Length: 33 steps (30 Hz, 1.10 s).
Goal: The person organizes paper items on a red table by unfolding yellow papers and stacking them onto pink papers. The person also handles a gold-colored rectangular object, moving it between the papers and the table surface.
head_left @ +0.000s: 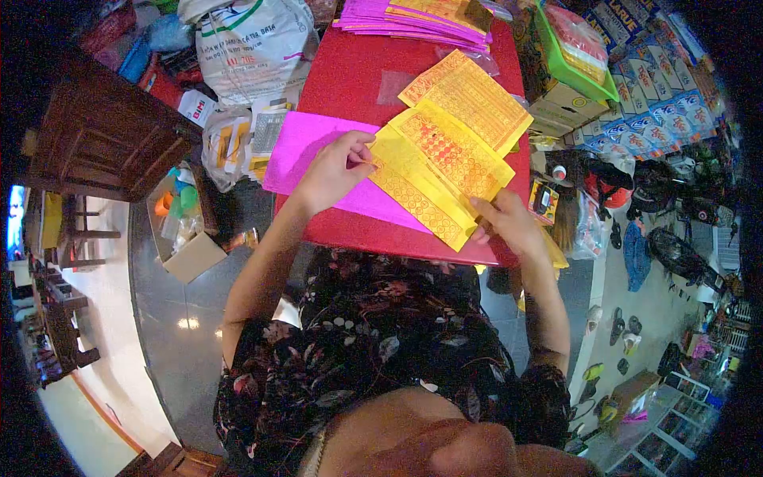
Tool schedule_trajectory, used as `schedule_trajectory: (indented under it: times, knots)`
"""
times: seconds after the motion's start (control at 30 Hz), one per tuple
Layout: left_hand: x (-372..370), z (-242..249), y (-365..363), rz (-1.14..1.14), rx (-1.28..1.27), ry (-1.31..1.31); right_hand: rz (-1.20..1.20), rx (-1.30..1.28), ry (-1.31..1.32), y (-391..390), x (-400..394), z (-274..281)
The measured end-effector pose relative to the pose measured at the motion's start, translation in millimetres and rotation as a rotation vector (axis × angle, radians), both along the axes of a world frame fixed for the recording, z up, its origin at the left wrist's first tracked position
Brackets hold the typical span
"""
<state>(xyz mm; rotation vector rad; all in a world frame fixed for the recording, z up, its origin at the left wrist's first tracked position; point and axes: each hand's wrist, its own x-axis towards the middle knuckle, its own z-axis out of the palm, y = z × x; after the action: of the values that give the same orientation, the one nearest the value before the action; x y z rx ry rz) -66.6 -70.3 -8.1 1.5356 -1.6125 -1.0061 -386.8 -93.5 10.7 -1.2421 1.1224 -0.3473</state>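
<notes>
My left hand (338, 168) pinches the upper left corner of a yellow paper sheet (417, 191) printed with red-orange patterns. At the sheet's lower right end, my right hand (511, 222) grips the edge, thumb on top and fingers beneath. Just beyond lies another yellow sheet (457, 147) with a denser red print, partly overlapped. Farther out is an orange-yellow printed sheet (477, 103). A large bright pink sheet (310, 151) lies flat under the yellow paper and my left hand, on the red tabletop (346, 71).
A stack of pink and yellow papers (413, 30) sits at the table's far end. Left of the table are a white sack (254, 56) and an open cardboard box (191, 254). A green basket (584, 63) and stacked beer cartons (656, 111) stand to the right.
</notes>
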Motion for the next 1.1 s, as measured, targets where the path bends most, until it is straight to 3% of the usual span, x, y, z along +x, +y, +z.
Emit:
schedule_trajectory:
  times: [0.13,0.23,0.3,0.7,0.87,1.1]
  knots:
    - [-1,-2,-3,-0.003,0.082,0.024,0.012,-0.053,0.016,0,4,1]
    - [-6,14,4,0.025,-0.056,-0.122,0.01,-0.051,0.02,0,2,0]
    - [-6,23,9,0.024,-0.156,-0.36,0.004,-0.049,0.007,0,0,-4]
    - [-2,11,10,-0.085,-0.204,-0.415,0.003,-0.068,0.083,0,-7,5]
    - [-4,15,11,-0.111,-0.227,-0.374,0.179,-0.041,0.146,-8,-8,-2]
    - [-1,12,9,-0.171,-0.241,-0.408,0.155,-0.089,0.137,-6,-8,12]
